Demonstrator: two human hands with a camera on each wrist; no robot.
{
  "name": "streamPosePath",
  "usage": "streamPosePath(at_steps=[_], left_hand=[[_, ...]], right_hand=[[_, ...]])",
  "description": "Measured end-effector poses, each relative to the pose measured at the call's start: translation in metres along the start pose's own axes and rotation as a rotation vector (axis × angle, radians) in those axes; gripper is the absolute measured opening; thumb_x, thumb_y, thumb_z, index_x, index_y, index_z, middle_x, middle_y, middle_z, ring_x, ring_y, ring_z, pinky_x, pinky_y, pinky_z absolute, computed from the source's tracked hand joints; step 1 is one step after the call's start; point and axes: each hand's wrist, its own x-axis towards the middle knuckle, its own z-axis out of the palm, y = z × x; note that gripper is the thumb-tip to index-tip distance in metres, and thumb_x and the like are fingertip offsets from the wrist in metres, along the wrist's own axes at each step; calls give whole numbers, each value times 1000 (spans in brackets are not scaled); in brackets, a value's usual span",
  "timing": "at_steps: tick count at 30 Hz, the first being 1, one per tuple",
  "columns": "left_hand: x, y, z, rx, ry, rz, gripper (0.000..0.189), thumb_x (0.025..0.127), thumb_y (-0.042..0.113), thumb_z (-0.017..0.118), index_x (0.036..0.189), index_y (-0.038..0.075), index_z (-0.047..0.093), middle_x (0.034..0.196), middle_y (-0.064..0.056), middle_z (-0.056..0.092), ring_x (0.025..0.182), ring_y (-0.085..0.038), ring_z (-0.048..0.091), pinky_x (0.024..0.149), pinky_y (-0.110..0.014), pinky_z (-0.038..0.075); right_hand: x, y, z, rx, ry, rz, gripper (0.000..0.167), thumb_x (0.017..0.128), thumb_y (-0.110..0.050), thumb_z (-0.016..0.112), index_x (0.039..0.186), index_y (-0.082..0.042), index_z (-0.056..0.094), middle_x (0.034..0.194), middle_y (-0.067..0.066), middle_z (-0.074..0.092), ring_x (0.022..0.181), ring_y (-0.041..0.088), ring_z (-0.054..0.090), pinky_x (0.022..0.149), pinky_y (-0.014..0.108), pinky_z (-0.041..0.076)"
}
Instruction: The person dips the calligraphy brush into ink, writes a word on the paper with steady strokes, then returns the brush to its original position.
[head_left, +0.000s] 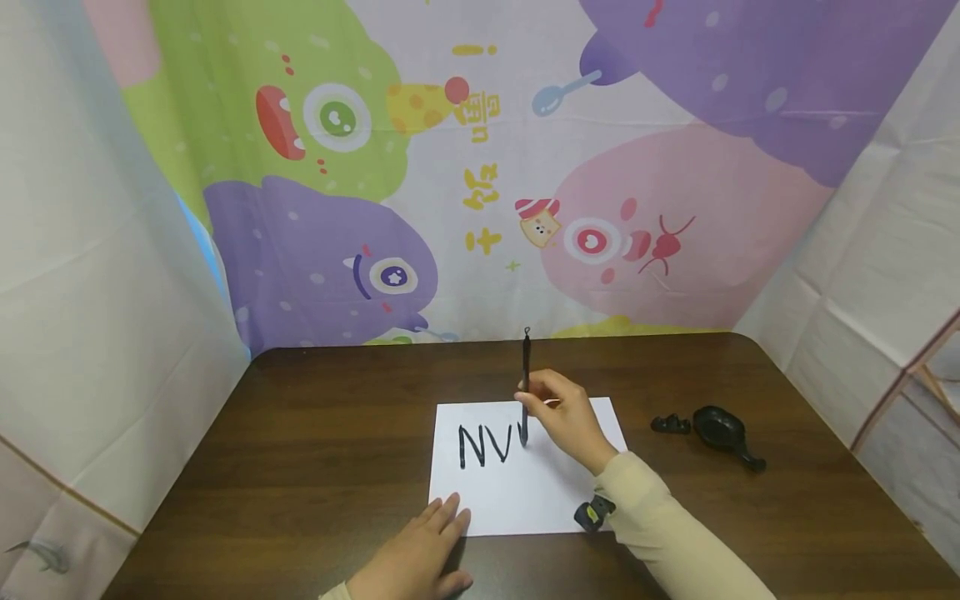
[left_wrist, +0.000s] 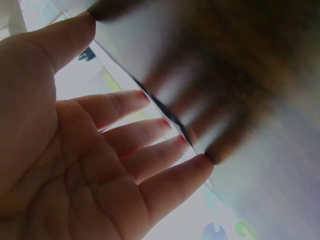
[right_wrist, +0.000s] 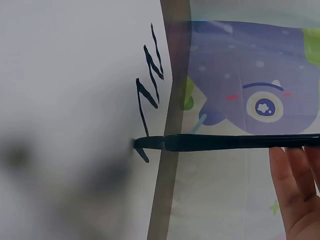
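My right hand [head_left: 566, 417] pinches a black writing brush [head_left: 527, 360] with a small loop on its top end. The brush stands nearly upright, its tip on a sheet of white paper [head_left: 532, 500]. In the right wrist view the brush [right_wrist: 210, 143] crosses sideways, its tip on a dark stroke. Black letters [head_left: 472, 447] reading N and V are on the paper, with a further stroke at the tip. My left hand [head_left: 420, 546] lies with straight fingers at the paper's lower left edge. The left wrist view shows its palm and spread fingers [left_wrist: 155, 162] touching the surface.
Right of the paper, on the brown table [head_left: 322, 467], lie a black ink dish [head_left: 718, 427] with a handle and a small wavy black brush rest [head_left: 670, 424]. A cartoon-printed curtain [head_left: 480, 308] hangs behind the table.
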Motion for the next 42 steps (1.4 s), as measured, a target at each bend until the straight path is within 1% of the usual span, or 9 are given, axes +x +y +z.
streamPosePath(at_steps=[4,7,11,18,24,28,30,36,42], left_hand=[[0,0,-1,-3,-7,-3,73,86,48,69,143,8,49,153,-17,41,137,-41,44,105,-57,44],[1,0,-1,2,-6,-2,73,86,49,69,143,9,49,153,-17,41,137,-41,44,105,-56,44],[1,0,0,4,-6,-4,72,86,49,69,143,9,50,153,-17,42,137,-41,45,105,-56,44],[0,-2,1,0,-6,-12,72,85,49,69,143,10,50,153,-17,42,137,-40,44,106,-56,44],[0,-1,1,-2,-3,-11,72,86,49,68,143,10,50,154,-16,41,137,-40,44,106,-56,43],[0,-1,1,10,14,4,72,85,48,69,142,8,50,153,-17,42,136,-41,45,106,-55,44],[0,-1,1,13,18,10,72,85,48,69,142,8,50,152,-18,42,136,-41,45,105,-56,44],[0,-1,0,-3,5,2,73,85,48,69,143,9,49,154,-17,41,137,-41,44,105,-57,44],[0,-1,0,-6,-7,-2,72,86,48,69,143,9,49,154,-17,41,137,-41,44,105,-57,44]], right_hand=[[-2,-1,-1,6,0,-2,13,88,-16,72,99,-9,69,85,4,70,78,21,69,62,23,56],[-4,-1,-2,1,0,2,12,88,-17,73,98,-12,69,84,3,70,76,19,69,61,23,56],[-6,-3,-2,-1,2,11,12,87,-15,73,97,-10,69,84,5,70,75,20,70,59,22,55],[-11,-37,-9,-22,-8,33,10,87,-3,71,96,-2,66,83,14,68,74,35,70,60,22,54],[-12,-39,-11,-16,-15,37,10,87,-2,70,96,-1,66,80,14,67,72,34,70,59,21,55],[-12,-39,-13,-6,-23,37,10,87,-1,70,96,-1,66,80,15,67,72,34,70,60,22,56],[-11,-39,-15,-3,-19,39,10,87,-1,70,96,-1,66,81,15,68,73,34,70,61,24,58],[-7,-40,-21,55,7,39,12,87,1,69,98,6,64,80,21,67,76,39,68,65,40,61],[-1,-42,-30,84,40,10,14,87,3,68,98,9,63,79,24,64,70,42,65,64,43,60]])
